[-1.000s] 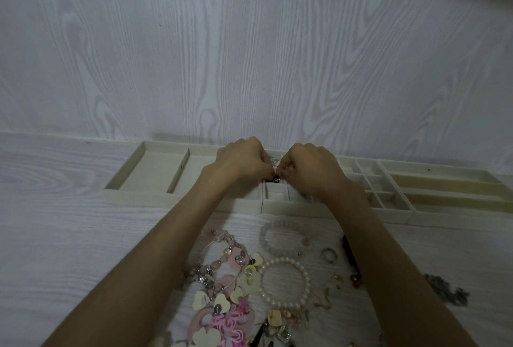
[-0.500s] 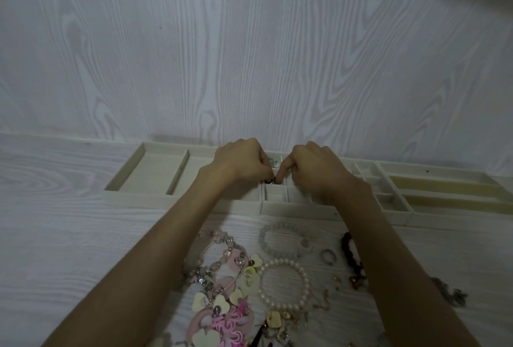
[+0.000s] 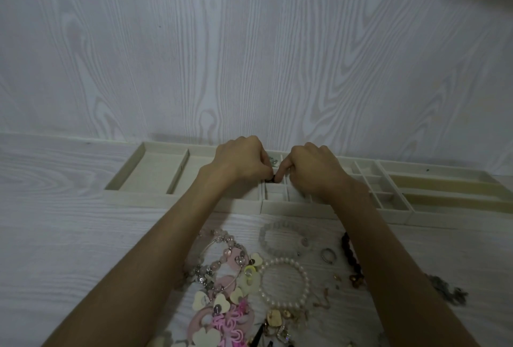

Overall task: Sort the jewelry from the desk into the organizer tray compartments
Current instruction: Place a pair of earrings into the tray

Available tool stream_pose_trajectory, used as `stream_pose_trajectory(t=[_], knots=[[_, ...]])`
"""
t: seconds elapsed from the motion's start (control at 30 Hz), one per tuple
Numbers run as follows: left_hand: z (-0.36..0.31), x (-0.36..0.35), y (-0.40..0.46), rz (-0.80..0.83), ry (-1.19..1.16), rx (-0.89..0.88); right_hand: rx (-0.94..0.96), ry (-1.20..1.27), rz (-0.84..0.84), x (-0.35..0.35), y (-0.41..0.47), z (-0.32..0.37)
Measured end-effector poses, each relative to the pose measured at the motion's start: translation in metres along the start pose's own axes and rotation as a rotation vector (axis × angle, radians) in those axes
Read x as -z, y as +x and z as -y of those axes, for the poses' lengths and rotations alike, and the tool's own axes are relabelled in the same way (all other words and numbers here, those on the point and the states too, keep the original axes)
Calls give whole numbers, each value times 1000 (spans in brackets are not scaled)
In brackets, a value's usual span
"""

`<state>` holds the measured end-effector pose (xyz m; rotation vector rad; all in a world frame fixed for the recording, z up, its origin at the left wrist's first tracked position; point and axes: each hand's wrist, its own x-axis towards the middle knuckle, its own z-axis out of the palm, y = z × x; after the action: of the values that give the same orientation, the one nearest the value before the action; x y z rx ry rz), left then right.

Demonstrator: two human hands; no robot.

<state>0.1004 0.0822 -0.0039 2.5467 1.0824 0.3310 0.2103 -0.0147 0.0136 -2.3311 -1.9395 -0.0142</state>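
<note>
On the pale desk (image 3: 55,235) lie the trays (image 3: 155,171), a pearl bracelet (image 3: 286,282), a ring (image 3: 328,255) and heart pieces (image 3: 222,302).

- This looks like a home, most likely a bedroom or dressing corner, though no wider room shows.
- A desk (image 3: 50,235) with pale whitewashed wood grain meets a wall (image 3: 249,55) in the same pale grain along its far edge.
- Cream, fabric-lined trays (image 3: 155,171) with many compartments sit in a row along that far edge, the kind kept in a dresser drawer.
- Personal jewelry (image 3: 238,277) lies loose in a heap at the near edge: a pearl bracelet (image 3: 286,282), a ring (image 3: 328,255), pink and heart-shaped pieces.
- Light is dim and soft, with none of the fittings of a shop, lab or workshop in view.
</note>
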Motion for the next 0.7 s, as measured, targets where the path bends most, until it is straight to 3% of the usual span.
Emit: stream_pose_trajectory(t=[0.3,0.7], knots=[[-3,6,-2,-45,-37,28,-32,41,-108,9,0,-6],[-2,2,-2,-65,-21,30,-5,-40,-28,1,0,0]])
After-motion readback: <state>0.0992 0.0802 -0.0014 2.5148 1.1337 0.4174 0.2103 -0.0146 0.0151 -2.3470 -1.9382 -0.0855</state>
